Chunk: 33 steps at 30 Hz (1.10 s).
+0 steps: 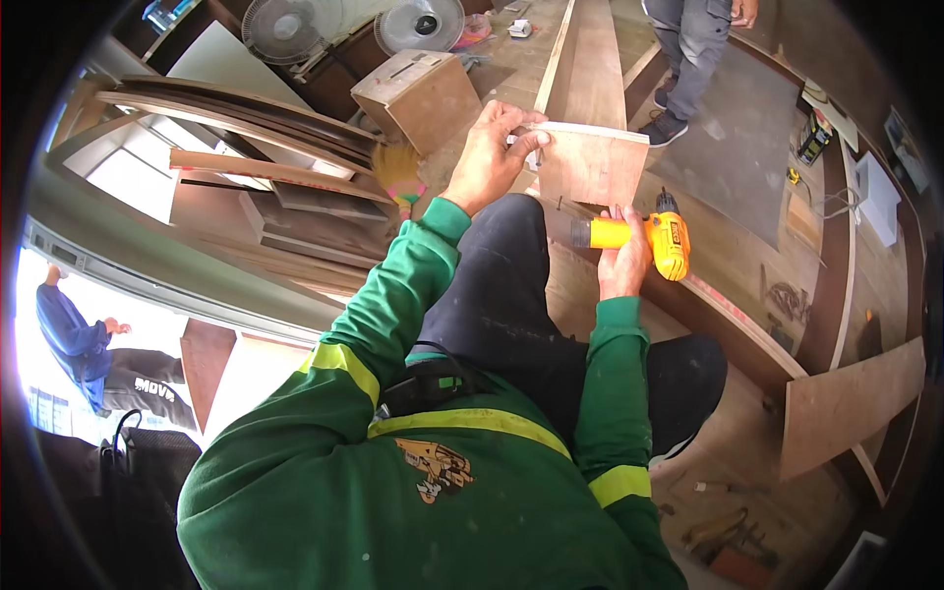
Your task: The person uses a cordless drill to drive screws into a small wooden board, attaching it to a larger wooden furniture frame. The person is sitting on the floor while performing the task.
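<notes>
My left hand [489, 152] pinches the upper left corner of a small wooden panel [593, 169], which has a pale strip along its top edge. Wrapped around the handle of a yellow and black cordless drill [671, 244] is my right hand [625, 258], with its fingertips close to the panel's lower edge. The drill's black chuck points away from me, to the right of the panel. Whether the right fingertips touch the panel, I cannot tell. Behind the panel, a long wooden board [595, 59] stretches away along the floor.
Stacked boards [295, 187] lean at the left, with a broom [398, 172] beside them. A wooden box [418, 93] and two fans [420, 25] stand farther back. Another person's legs [688, 44] are at the far right. Hand tools [728, 536] lie at the lower right.
</notes>
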Each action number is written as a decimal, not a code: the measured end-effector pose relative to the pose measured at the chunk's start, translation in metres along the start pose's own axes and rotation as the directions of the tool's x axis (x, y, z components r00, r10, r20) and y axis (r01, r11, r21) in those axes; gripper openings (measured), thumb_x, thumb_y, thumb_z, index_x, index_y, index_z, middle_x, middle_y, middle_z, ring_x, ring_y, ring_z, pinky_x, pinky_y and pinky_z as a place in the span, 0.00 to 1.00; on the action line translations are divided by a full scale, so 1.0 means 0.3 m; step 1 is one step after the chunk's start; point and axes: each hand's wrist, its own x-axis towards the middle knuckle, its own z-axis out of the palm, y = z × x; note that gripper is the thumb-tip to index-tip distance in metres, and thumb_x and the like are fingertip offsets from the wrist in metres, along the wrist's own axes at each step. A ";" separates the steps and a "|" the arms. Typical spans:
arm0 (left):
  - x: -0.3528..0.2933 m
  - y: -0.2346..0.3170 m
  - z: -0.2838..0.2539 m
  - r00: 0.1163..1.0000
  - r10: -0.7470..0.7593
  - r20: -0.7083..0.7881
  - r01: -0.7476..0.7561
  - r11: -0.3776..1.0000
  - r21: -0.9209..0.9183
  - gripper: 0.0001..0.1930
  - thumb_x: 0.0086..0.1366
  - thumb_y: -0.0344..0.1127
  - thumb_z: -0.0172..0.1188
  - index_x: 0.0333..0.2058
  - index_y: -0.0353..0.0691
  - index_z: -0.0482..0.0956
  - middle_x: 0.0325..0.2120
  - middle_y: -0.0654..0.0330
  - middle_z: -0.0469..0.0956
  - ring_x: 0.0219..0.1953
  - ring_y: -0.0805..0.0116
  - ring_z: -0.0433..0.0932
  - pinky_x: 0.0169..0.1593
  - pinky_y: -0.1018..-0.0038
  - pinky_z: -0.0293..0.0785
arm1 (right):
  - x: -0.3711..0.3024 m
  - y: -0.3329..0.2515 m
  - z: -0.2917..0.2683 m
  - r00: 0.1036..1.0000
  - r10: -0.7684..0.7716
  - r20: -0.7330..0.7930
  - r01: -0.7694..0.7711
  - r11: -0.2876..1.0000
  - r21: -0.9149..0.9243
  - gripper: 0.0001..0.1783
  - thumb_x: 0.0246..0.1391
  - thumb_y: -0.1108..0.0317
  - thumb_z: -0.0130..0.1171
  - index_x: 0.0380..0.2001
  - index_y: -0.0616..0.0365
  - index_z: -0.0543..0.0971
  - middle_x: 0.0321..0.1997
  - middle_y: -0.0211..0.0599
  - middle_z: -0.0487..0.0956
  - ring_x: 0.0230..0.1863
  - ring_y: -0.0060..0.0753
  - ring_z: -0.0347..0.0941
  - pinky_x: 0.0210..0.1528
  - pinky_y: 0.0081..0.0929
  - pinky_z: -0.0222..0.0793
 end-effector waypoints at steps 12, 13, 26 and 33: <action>-0.048 -0.014 0.033 0.989 -0.148 0.026 0.148 0.937 -0.316 0.12 0.72 0.34 0.62 0.48 0.32 0.79 0.38 0.60 0.80 0.35 0.74 0.79 0.43 0.76 0.78 | -0.041 -0.030 -0.047 0.995 0.070 0.067 -0.071 0.997 0.007 0.12 0.62 0.72 0.65 0.45 0.59 0.74 0.48 0.41 0.78 0.59 0.45 0.75 0.61 0.51 0.73; -0.059 -0.040 0.043 0.983 -0.180 0.032 0.179 0.914 -0.364 0.12 0.72 0.34 0.62 0.48 0.32 0.79 0.38 0.60 0.80 0.35 0.75 0.79 0.43 0.76 0.78 | -0.038 -0.030 -0.051 0.995 0.067 0.075 -0.068 0.998 0.011 0.12 0.62 0.72 0.65 0.45 0.59 0.74 0.48 0.40 0.78 0.59 0.44 0.75 0.61 0.51 0.74; -0.030 -0.097 0.079 0.973 -0.222 -0.067 0.169 0.876 -0.452 0.12 0.66 0.28 0.68 0.47 0.35 0.80 0.35 0.61 0.83 0.33 0.76 0.80 0.41 0.76 0.79 | -0.018 -0.032 -0.034 0.991 0.050 0.121 -0.045 0.998 -0.042 0.10 0.62 0.71 0.65 0.43 0.58 0.75 0.50 0.44 0.77 0.59 0.45 0.74 0.56 0.48 0.77; -0.015 -0.092 0.081 0.971 -0.214 -0.104 0.153 0.896 -0.416 0.13 0.65 0.29 0.69 0.47 0.32 0.82 0.37 0.60 0.83 0.33 0.76 0.81 0.42 0.77 0.79 | -0.002 0.006 -0.026 0.992 0.080 0.095 -0.078 0.997 -0.023 0.12 0.62 0.72 0.65 0.45 0.62 0.76 0.49 0.43 0.78 0.55 0.43 0.76 0.56 0.49 0.78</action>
